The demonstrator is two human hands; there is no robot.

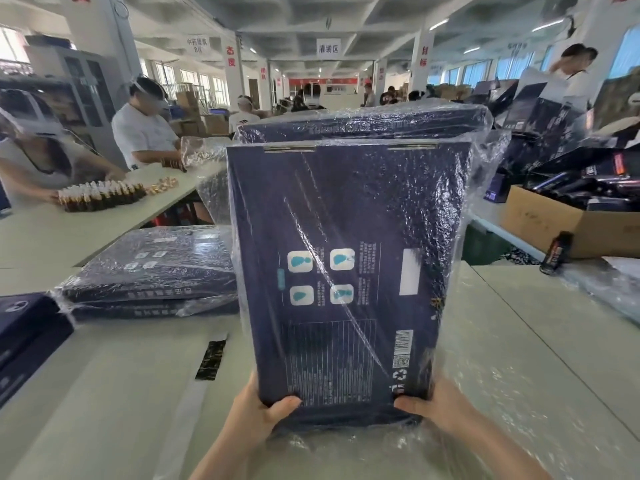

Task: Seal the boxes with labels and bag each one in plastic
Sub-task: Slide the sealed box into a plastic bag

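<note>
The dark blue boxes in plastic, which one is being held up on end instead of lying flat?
The bagged box in the middle, gripped at its lower corners by the left hand and right hand. The others lie stacked flat, left.

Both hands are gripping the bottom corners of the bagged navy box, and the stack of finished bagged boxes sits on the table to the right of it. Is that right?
Not quite. The head view shows the left hand and right hand gripping the bottom corners of the bagged navy box, but the stack of finished bagged boxes sits on the table to its left, not its right.
</note>
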